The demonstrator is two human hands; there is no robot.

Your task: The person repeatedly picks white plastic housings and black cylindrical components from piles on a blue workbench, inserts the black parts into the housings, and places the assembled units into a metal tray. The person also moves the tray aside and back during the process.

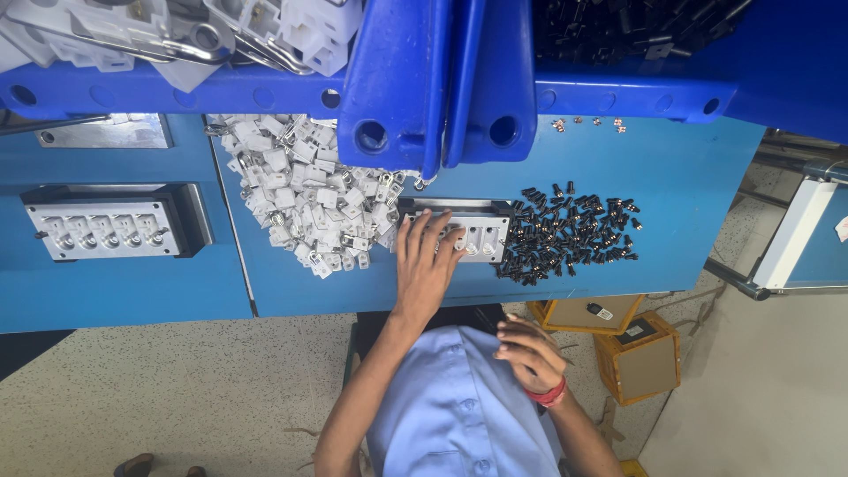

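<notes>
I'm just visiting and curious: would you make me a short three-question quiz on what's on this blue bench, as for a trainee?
1. True or false: the left hand rests on the metal fixture.
2. Which pile lies to the right of that fixture in the picture? A) white plastic parts B) small black parts C) red caps
3. Fill in: the right hand, held near the blue shirt, wears a ____ wristband.

Key: 1 true; 2 B; 3 red.
</notes>
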